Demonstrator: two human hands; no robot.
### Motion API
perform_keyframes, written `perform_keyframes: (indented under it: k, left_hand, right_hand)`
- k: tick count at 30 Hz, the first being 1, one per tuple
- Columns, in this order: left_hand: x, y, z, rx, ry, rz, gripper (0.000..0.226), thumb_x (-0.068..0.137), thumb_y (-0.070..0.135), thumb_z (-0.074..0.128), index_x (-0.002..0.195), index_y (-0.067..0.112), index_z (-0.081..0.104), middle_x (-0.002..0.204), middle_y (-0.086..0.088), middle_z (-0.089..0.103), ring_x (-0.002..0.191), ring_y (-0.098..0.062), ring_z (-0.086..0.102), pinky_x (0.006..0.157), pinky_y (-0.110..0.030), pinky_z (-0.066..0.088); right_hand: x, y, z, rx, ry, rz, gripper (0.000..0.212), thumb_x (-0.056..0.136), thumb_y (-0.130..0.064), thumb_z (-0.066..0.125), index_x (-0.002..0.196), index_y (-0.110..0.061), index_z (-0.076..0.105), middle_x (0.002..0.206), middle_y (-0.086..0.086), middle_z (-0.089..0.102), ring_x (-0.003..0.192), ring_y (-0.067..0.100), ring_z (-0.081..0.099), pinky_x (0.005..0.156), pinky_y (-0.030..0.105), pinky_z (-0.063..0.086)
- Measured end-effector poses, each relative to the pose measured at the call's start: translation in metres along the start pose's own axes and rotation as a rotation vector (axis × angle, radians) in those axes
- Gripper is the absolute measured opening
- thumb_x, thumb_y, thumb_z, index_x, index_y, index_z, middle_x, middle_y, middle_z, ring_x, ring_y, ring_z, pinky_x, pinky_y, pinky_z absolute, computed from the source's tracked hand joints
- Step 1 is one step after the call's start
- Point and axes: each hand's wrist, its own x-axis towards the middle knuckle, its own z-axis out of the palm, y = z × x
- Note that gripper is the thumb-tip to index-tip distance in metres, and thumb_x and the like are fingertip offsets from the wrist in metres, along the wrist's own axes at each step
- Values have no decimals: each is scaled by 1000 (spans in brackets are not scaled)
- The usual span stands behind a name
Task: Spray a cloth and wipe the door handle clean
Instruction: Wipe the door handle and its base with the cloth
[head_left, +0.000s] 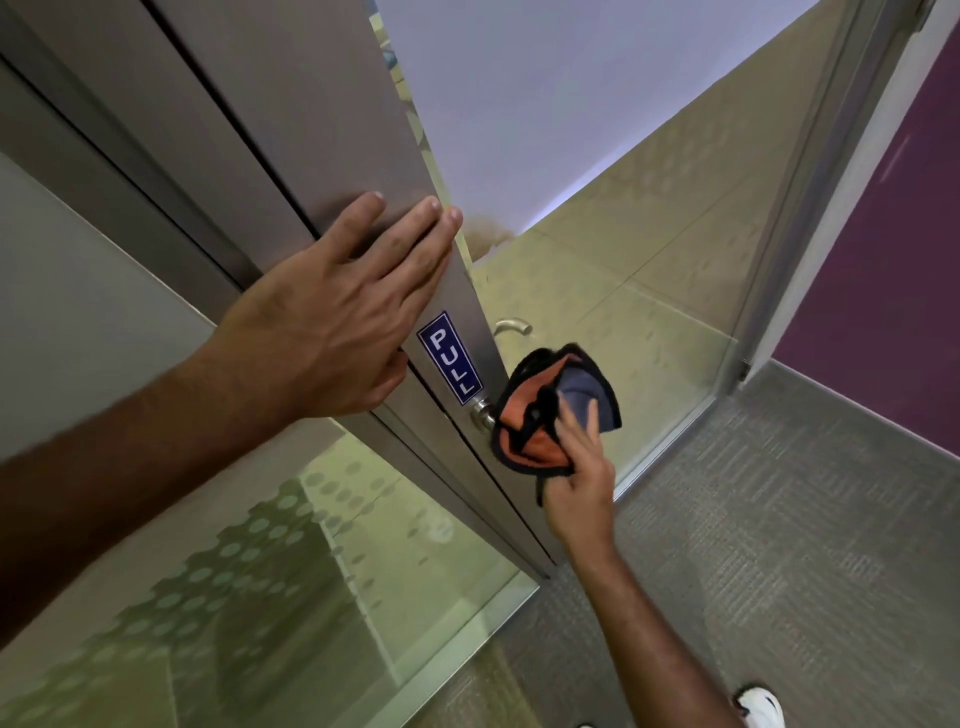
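Bracing door (322, 104) with flat, spread left hand (332, 317) to steady it | right hand (576, 467) clutching cloth (540, 415) against handle (483, 413), wiping.

A blue rectangular "PULL" sticker (450, 357) is seen on the metal door frame; grey ribbed carpet (779, 519) is laid below; a purple wall panel (893, 234) is seen at right.

This looks like an office. The metal door (332, 119) has a blue PULL sign (450, 357). Beside the door is frosted glass with dots (249, 561). Below it lies grey carpet (810, 530).
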Motion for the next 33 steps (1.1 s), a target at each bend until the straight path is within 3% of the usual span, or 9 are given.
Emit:
perform_keyframes:
  k: [4,6,8,14,19,22,27,30,33]
  left_hand:
    - [0,1,-1,-2,6,-6,91,93,48,-1,161,-12,-3,174,-30,-2,163,-40,11,129,-57,11]
    - [0,2,-2,-1,11,-3,91,92,47,-1,161,-12,-1,174,-29,0,163,-39,12,129,-56,12]
    - [-1,2,-1,-2,20,-2,91,92,47,-1,161,-12,-1,174,-29,0,163,-38,12,129,-56,13]
    - [-1,3,-1,18,10,-2,91,91,48,-5,161,-10,-1,174,-28,-1,164,-38,12,129,-55,12]
    - [-1,2,-3,22,16,-10,92,91,49,-5,162,-10,-2,174,-28,-3,164,-38,10,129,-56,11]
    - [-1,1,-1,27,28,-8,91,91,47,-6,161,-11,-5,174,-29,-4,164,-38,9,129,-56,9]
    - [0,1,-3,11,35,-17,93,90,49,-5,163,-8,2,174,-28,-2,164,-37,10,128,-56,8]
    - [0,2,0,0,70,-14,94,90,51,-2,163,-8,4,175,-26,1,164,-36,12,128,-56,9]
    - [-1,1,-1,-14,77,-19,94,91,52,1,163,-8,5,175,-26,2,163,-36,13,128,-56,10]
  right_hand:
    - [-29,-13,24,-135,-18,-78,98,60,34,44,142,-16,58,154,-7,46,157,9,6,116,21,36]
    - [-21,-28,29,-287,-64,-118,89,57,30,55,135,-12,65,150,-2,56,155,21,22,118,48,35]
    - [-6,-41,29,-495,-155,-115,79,58,20,69,130,-15,67,141,0,64,148,25,39,111,61,32]
    - [24,-38,-7,-766,-384,-338,49,68,-6,72,113,-26,68,122,-7,72,127,17,58,108,47,21]
    - [63,-60,-3,-805,-595,-220,23,85,-15,60,107,-21,63,106,3,75,111,26,63,121,48,19]
    - [73,-71,-1,-836,-660,-88,28,89,-19,58,116,-17,62,114,8,72,120,28,57,121,45,22]
    - [87,-79,-2,-659,-679,111,29,86,-9,64,114,-17,68,102,5,72,111,27,62,108,43,45]
    - [66,-61,-9,-597,-601,-99,47,86,-6,60,127,-29,63,112,1,73,111,27,59,110,45,41]
    - [27,-32,-23,-613,-597,-381,62,71,7,65,128,-16,65,136,5,66,137,30,51,122,55,21]
